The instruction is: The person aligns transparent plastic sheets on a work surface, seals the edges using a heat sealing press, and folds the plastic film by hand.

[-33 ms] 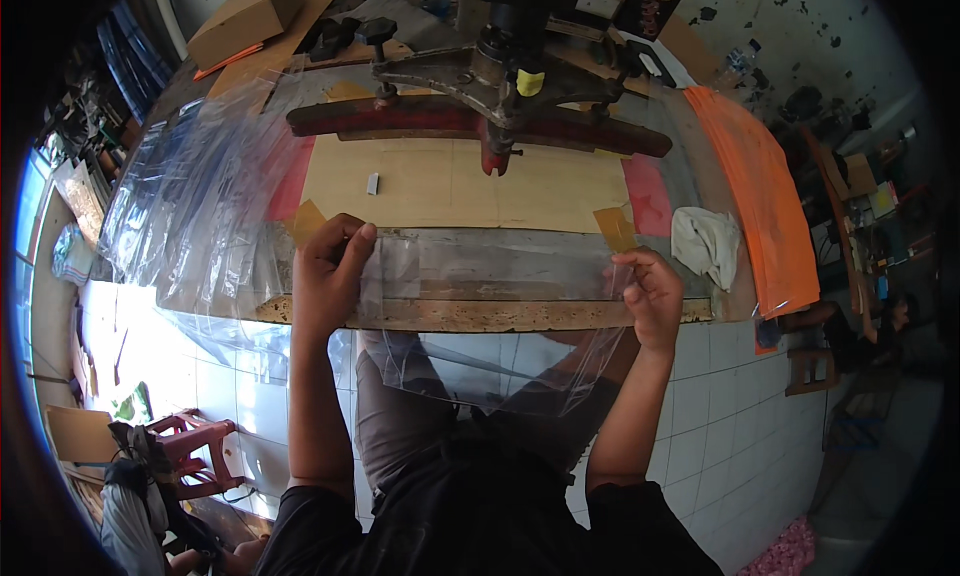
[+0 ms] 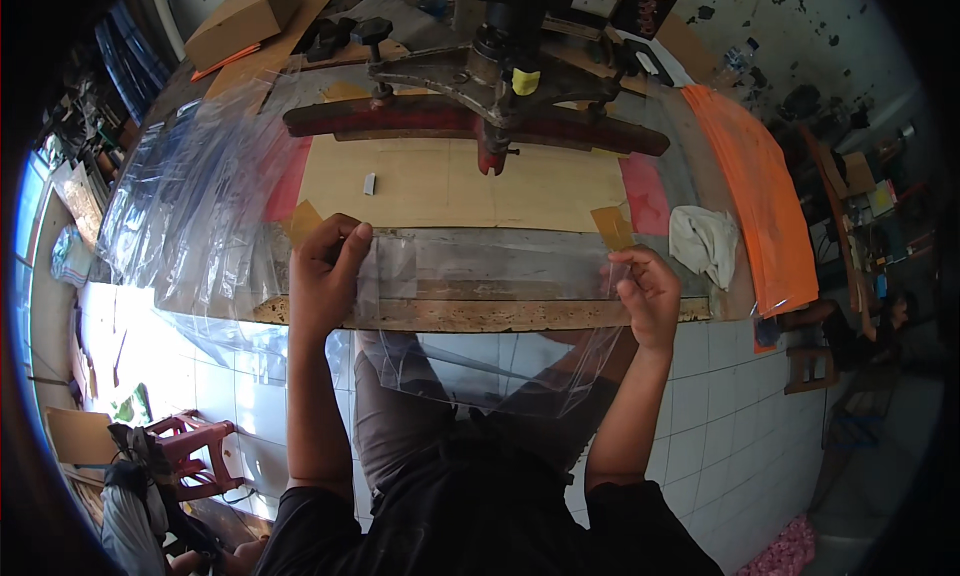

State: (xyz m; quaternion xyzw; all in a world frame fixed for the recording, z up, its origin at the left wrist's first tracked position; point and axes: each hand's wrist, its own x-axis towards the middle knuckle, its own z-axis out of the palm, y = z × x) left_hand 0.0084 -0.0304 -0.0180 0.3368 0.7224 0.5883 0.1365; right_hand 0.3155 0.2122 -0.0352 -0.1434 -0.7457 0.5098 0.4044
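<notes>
A clear plastic sheet point(image 2: 500, 366) is stretched between my two hands, its lower part hanging over the table's front edge above my lap. My left hand point(image 2: 330, 271) pinches its left side, thumb against the curled fingers. At the right side, my right hand point(image 2: 648, 296) holds it between thumb and fingertips. Just beyond lies a pale yellow board point(image 2: 460, 191), with brown tape point(image 2: 612, 228) at its near right corner and a small grey piece point(image 2: 370, 185) on it. Over the board's far side extends the red bar point(image 2: 400, 118) of a dark metal press.
Clear plastic sheets point(image 2: 190, 206) cover the table's left side. On the right lie a crumpled white cloth point(image 2: 703, 244) and stacked orange sheets point(image 2: 760, 206). A cardboard box point(image 2: 245, 24) sits at the back left. A red stool point(image 2: 200, 451) stands on the floor; another person point(image 2: 870, 336) is far right.
</notes>
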